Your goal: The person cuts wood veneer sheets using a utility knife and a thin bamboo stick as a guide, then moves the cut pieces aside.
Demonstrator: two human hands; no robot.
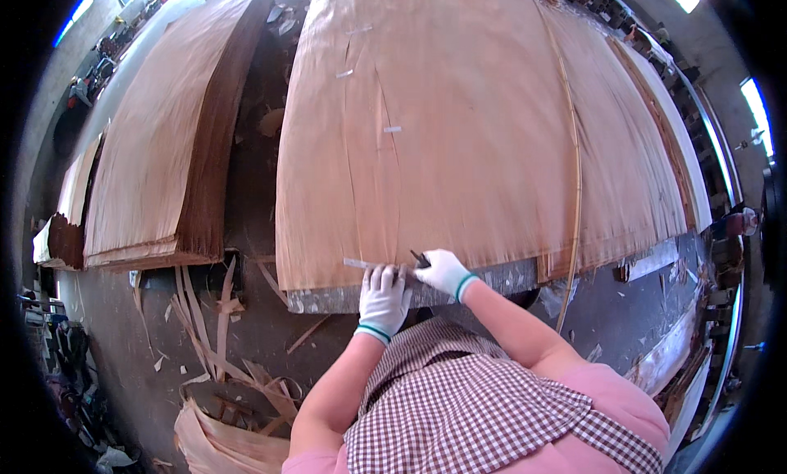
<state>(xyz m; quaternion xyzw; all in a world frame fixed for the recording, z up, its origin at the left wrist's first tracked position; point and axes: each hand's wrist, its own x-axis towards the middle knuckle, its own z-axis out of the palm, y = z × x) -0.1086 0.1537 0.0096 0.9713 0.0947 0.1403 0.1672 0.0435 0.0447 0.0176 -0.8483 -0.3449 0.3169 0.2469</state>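
Note:
A large sheet of light-brown wood veneer lies in front of me, with narrow lengthwise splits on its left half. Short strips of whitish tape bridge these splits, and another tape strip sits by the near edge. Over that edge lies my left hand, in a white glove with a green cuff, its fingers stretched forward just beside the near strip. My right hand, gloved alike, is closed around a small dark tool, perhaps a knife; its tip is too small to make out.
Under the sheet's near edge shows a grey, speckled support. Another veneer stack stands left, and more sheets lie right, beyond a thin long strip. Veneer scraps litter the floor at lower left.

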